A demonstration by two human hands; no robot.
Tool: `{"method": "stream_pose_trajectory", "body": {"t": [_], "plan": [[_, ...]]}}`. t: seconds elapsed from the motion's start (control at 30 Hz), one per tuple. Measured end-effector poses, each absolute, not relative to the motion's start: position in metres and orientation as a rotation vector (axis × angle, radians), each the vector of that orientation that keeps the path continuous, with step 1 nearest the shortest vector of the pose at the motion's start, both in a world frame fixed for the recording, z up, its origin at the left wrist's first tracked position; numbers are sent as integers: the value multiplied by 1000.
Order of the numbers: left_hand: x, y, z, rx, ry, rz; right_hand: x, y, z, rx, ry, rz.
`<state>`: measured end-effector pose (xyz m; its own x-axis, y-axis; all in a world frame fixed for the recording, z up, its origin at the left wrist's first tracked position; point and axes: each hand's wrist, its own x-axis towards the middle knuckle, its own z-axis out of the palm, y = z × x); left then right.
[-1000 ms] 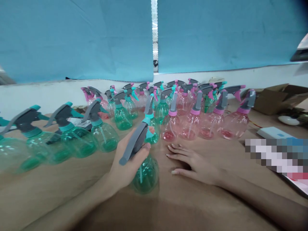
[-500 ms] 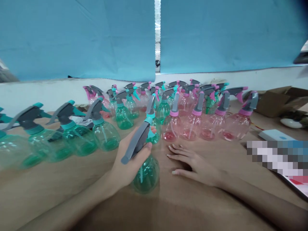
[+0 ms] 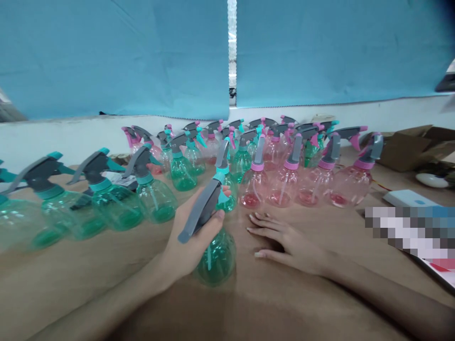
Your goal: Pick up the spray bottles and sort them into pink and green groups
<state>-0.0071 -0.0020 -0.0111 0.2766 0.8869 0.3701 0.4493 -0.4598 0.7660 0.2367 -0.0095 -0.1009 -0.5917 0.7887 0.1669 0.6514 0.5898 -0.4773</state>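
Observation:
My left hand is wrapped round the neck of a green spray bottle with a grey trigger head and teal nozzle; the bottle stands on the brown table in front of me. My right hand lies flat on the table just to the right of that bottle, fingers stretched out and holding nothing. Beyond both hands stand several more green spray bottles to the left and several pink spray bottles to the right.
A blue sheet hangs behind a white ledge at the table's far side. An open cardboard box sits at the far right, with a white flat box and a small white object near it.

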Motion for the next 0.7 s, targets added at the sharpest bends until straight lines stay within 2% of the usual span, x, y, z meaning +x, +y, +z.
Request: {"method": "stream_pose_trajectory", "body": {"t": [0.7], "plan": [[-4, -4, -7, 2047, 1194, 1091, 238, -9, -104, -1161, -2474, 500]]}}
